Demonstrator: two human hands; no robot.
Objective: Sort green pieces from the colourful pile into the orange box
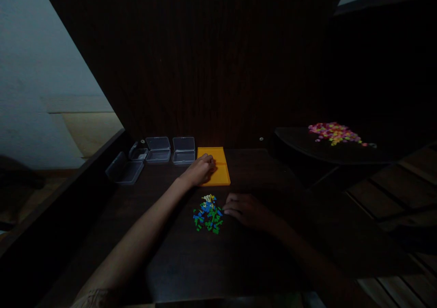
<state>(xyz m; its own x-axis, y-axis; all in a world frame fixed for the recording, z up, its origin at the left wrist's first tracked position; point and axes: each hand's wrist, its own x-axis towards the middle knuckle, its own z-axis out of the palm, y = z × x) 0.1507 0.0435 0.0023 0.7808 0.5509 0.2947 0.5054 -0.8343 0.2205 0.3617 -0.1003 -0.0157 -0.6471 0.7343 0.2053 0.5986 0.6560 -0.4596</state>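
My left hand (202,168) is over the left part of a shallow yellow tray (222,177), with its fingers bent together. Whatever may be between those fingertips is hidden. Nearer to me on the dark table lies a loose pile of tiny plastic building bricks (209,214) in green, blue and pale yellow. Just right of this pile rests my right hand (246,210), in shadow. Its fingers reach loosely toward the bricks, the tips at the pile's edge, and no brick shows in them.
Several clear plastic boxes, among them one box (159,156) with its lid raised, line the back left. A raised side rim (68,189) bounds the table (191,267) on the left. Pink, red and yellow small pieces (336,133) lie on a dark shelf (297,137) at right.
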